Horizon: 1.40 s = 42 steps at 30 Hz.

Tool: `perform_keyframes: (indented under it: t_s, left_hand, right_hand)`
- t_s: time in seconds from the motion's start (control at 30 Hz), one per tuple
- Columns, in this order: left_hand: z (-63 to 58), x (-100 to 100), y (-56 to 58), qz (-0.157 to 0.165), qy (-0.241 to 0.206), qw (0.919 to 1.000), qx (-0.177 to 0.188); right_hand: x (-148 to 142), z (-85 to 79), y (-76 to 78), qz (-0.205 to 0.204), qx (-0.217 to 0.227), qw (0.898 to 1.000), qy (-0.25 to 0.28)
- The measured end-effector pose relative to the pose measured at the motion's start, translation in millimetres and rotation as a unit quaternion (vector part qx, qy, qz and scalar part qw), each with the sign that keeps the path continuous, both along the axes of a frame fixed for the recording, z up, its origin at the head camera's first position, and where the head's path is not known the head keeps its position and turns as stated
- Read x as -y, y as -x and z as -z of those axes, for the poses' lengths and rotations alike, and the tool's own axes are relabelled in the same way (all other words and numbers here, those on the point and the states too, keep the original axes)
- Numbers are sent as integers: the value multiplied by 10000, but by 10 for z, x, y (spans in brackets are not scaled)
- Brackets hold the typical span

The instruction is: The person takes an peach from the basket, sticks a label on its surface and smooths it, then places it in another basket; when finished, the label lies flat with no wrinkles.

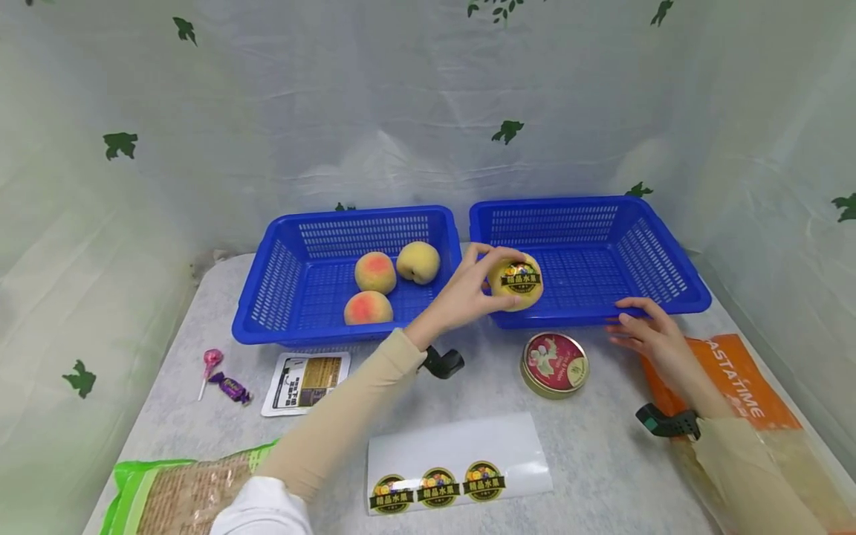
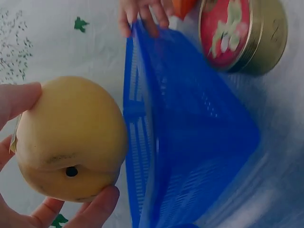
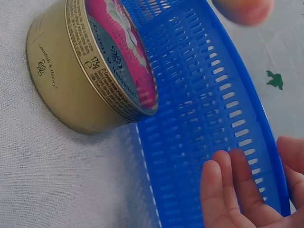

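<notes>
My left hand [image 1: 468,293] holds a yellow peach [image 2: 71,128] between thumb and fingers, over the front left corner of the right blue basket [image 1: 575,316]. A round black-and-gold fruit sticker [image 1: 521,279] is on the side of the peach facing the head camera. At that basket's front rim, toward its right end, is my right hand [image 1: 658,345], with the thumb inside the rim and the other fingers along the outer wall. In the left blue basket [image 1: 294,336] lie three peaches, one of them this yellow-red peach [image 1: 375,273].
A round candy tin [image 1: 555,364] stands before the right basket. Nearer lies a sticker sheet [image 1: 461,438] with three stickers. Left are a lollipop [image 1: 212,359], a purple candy [image 1: 230,388], a flat packet [image 1: 305,383] and a green-edged bag [image 1: 194,490]. An orange pasta bag [image 1: 742,379] lies right.
</notes>
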<state>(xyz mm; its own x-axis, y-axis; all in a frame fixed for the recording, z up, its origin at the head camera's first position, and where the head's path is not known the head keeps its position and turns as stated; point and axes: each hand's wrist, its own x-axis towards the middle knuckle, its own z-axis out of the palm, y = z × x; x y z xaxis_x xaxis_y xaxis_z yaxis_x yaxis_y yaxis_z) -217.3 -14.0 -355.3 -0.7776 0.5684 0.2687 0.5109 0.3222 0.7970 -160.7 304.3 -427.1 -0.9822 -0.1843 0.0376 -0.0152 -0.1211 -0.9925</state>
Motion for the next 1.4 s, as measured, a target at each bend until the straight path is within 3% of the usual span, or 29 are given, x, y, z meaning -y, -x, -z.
perform_keyframes:
  t_s: [0.13, 0.27, 0.53, 0.7, 0.93, 1.07, 1.4]
  left_hand:
    - [-38, -118, 257, 37, 365, 9993, -72]
    - [-28, -244, 443, 37, 595, 9982, 53]
    - [61, -412, 643, -123, 960, 9949, 293]
    - [96, -510, 689, -123, 1375, 9895, 422]
    - [181, -594, 720, 158, 1816, 9813, 611]
    - [229, -636, 719, 291, 2136, 9750, 545]
    - [207, -707, 655, 554, 3458, 9357, 422]
  right_hand:
    - [9, 7, 13, 29, 35, 10000, 16]
    - [16, 7, 28, 76, 32, 10000, -3]
    - [20, 8, 40, 12, 52, 10000, 2]
    - [15, 7, 36, 72, 72, 9999, -18]
    - [4, 14, 30, -8, 57, 10000, 46]
    - [1, 17, 28, 25, 70, 10000, 3]
    - [-12, 31, 25, 106, 96, 9998, -111]
